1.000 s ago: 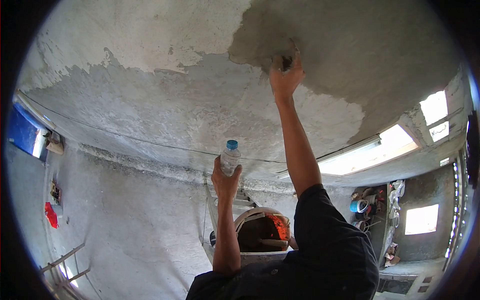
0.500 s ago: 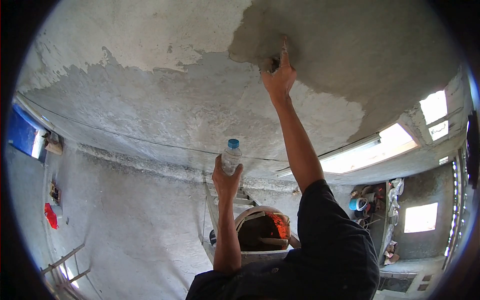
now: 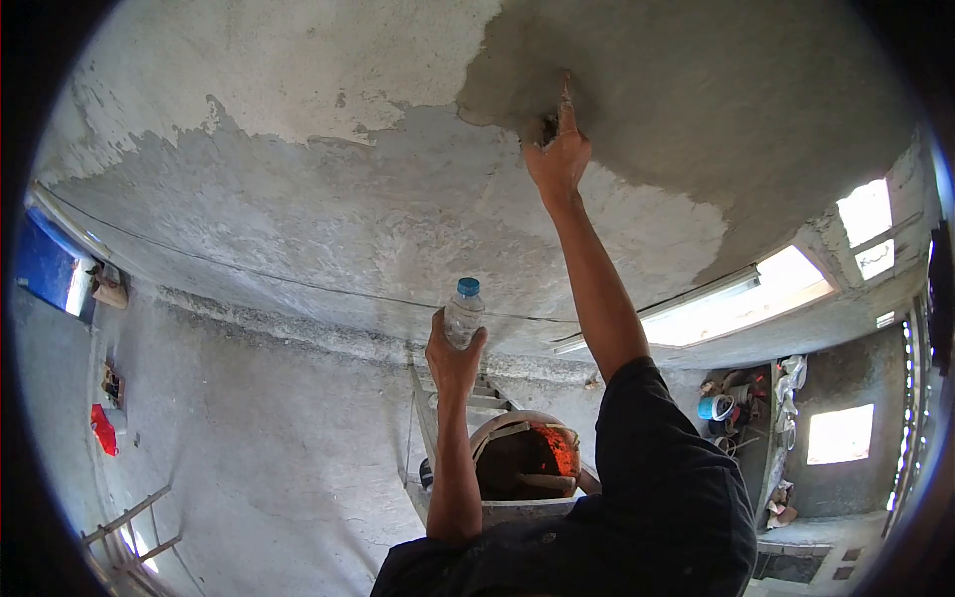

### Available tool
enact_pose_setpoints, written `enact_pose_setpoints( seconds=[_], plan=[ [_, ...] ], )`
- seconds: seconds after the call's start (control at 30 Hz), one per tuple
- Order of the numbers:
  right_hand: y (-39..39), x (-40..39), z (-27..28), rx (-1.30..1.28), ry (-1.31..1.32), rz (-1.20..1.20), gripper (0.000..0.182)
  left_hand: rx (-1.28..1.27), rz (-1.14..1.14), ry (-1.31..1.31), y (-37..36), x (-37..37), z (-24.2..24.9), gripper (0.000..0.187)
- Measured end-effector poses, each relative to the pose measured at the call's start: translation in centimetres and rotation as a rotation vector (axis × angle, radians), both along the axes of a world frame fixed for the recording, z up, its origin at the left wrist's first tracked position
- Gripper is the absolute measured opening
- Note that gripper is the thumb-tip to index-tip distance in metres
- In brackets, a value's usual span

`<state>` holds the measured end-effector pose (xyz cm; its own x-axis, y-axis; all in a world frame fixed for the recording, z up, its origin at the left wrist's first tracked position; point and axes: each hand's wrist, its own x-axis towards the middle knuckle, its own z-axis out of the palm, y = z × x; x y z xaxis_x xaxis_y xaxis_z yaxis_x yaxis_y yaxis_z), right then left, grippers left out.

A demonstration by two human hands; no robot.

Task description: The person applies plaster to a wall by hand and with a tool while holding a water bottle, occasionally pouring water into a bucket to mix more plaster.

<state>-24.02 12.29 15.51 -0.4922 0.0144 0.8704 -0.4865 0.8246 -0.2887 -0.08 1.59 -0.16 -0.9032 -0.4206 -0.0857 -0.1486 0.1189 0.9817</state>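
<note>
My left hand (image 3: pixel 455 360) is wrapped round a clear plastic bottle (image 3: pixel 464 318) with a blue cap, held upright in front of the wall. Higher up, my right hand (image 3: pixel 559 159) is against the wall (image 3: pixel 338 209), at the edge of a darker, wet-looking patch of plaster (image 3: pixel 686 109). Its index finger points upward along the surface while the other fingers are curled. Something dark shows by the curled fingers, too hidden to name. Below my arms stands a bucket (image 3: pixel 487 434) with an orange-stained inside and grey-brown contents.
A ladder (image 3: pixel 422 393) stands beside the bucket. Window openings (image 3: pixel 741 303) are at the right, with buckets and clutter (image 3: pixel 718 407) below. A thin cable (image 3: pixel 298 280) runs across the wall. At the lower left are another ladder-like frame (image 3: pixel 129 517) and a red object (image 3: pixel 103 430).
The whole view has shifted very slightly. Both hands keep nearly the same positions, the left still holding the bottle and the right still at the wall.
</note>
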Motion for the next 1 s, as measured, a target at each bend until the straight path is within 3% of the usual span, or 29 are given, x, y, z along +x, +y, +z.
enact_pose_setpoints(
  seconds=[0.27, 0.33, 0.43, 0.77, 0.93, 1.0],
  plan=[
    [0.4, -0.3, 0.0, -0.017, -0.015, 0.036, 0.066, -0.005, -0.004, 0.012, 0.1, -0.1, -0.4, 0.056],
    [0.6, -0.8, -0.1, 0.058, 0.216, 0.156, 0.056, -0.005, -0.012, 0.002, 0.0, -0.1, -0.3, 0.056],
    [0.5, -0.2, -0.1, 0.006, 0.186, 0.305, 0.050, -0.008, -0.011, -0.002, 0.1, -0.1, -0.1, 0.055],
    [-0.1, 0.3, 0.8, -0.124, 0.060, 0.209, 0.055, -0.017, -0.004, 0.025, 0.1, -0.1, -0.5, 0.055],
    [0.6, -0.9, -0.5, 0.014, 0.147, 0.125, 0.054, -0.018, -0.006, 0.033, 0.1, 0.0, -0.1, 0.054],
    [0.9, -0.6, -1.1, 0.001, 0.152, 0.212, 0.054, -0.017, -0.006, 0.035, 0.0, 0.0, 0.0, 0.054]
  ],
)
